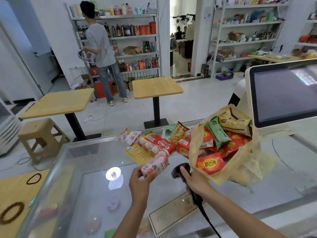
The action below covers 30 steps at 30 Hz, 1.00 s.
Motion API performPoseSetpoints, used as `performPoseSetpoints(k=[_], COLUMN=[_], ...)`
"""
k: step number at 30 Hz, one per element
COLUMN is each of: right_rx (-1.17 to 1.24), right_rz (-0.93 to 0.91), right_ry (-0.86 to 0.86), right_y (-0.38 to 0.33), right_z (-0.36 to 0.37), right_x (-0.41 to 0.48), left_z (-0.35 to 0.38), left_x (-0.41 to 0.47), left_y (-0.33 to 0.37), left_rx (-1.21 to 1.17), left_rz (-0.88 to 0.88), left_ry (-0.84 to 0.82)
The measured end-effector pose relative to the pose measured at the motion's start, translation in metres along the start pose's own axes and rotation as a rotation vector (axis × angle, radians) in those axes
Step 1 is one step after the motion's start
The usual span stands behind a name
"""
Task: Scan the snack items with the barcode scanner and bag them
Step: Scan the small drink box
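My left hand (139,180) grips a pink snack packet (155,166) above the glass counter, its barcode end turned toward me. My right hand (195,182) holds the black barcode scanner (180,170) by its handle, the head aimed left at the pink packet a short gap away. A thin yellowish plastic bag (240,162) lies open on the counter to the right, holding several packets in red, green and yellow. Loose snacks lie behind the hands: a red-and-white bun pack (157,143), a yellow flat packet (139,152), a white packet (129,135) and a yellow corn-snack bag (179,133).
The glass display counter (96,186) spans the foreground. A white checkout screen (283,93) stands at the right. Beyond the counter are two wooden tables (157,86), a plastic stool (39,133), and a person (101,48) at the shelves.
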State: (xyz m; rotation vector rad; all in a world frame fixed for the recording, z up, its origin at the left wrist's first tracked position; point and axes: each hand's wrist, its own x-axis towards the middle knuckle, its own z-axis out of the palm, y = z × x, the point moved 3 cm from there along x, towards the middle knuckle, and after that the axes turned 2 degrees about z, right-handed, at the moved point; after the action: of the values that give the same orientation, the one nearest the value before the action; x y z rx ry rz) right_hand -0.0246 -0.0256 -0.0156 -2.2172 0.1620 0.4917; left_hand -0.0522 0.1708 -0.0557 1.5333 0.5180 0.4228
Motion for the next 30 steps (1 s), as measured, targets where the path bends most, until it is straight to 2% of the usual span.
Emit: performPoseSetpoints(k=[3,5,8,9,10,13,14,17,20,22,24,26,28,30], right_rx=[-0.477,-0.557,-0.123,-0.047,0.018,0.249,0.284,0.225,0.024,-0.059,-0.061,-0.135,-0.263,-0.337], right_rz=[-0.16,-0.26,-0.512,-0.572,-0.583,-0.473,-0.47,-0.431,-0.342,-0.27,-0.204,-0.168,-0.212,-0.27], right_ry=[-0.032,0.073,0.345,0.395,0.376,0.128,0.121,0.288,0.444,0.502,0.525,0.528,0.56,0.623], right_y=[-0.014,-0.026,-0.044,-0.047,-0.047,-0.043,-0.039,-0.018,0.004,0.015,0.024,0.026,0.021,0.013], right_z=[-0.021,-0.044,-0.086,-0.1,-0.112,-0.14,-0.149,-0.172,-0.178,-0.18,-0.182,-0.182,-0.181,-0.185], right_x=[-0.017,-0.026,-0.025,-0.019,-0.01,0.009,0.013,0.027,0.045,0.052,0.059,0.064,0.066,0.067], left_z=[0.015,0.029,0.055,0.065,0.076,0.107,0.116,0.14,0.151,0.154,0.156,0.161,0.167,0.172], left_x=[-0.007,-0.011,-0.017,-0.021,-0.023,-0.028,-0.027,-0.022,-0.014,-0.013,-0.013,-0.014,-0.017,-0.016], left_y=[0.021,0.04,0.072,0.083,0.092,0.114,0.116,0.114,0.092,0.08,0.077,0.083,0.1,0.12], left_rx=[-0.039,-0.068,-0.152,-0.178,-0.191,-0.186,-0.149,0.217,0.842,1.059,0.942,0.67,0.365,0.206], left_rz=[0.027,0.044,0.094,0.117,0.145,0.161,0.161,0.261,0.311,0.269,0.168,0.05,-0.019,-0.015], left_ry=[-0.021,-0.05,-0.137,-0.18,-0.231,-0.379,-0.434,-0.548,-0.434,-0.363,-0.328,-0.349,-0.345,-0.31])
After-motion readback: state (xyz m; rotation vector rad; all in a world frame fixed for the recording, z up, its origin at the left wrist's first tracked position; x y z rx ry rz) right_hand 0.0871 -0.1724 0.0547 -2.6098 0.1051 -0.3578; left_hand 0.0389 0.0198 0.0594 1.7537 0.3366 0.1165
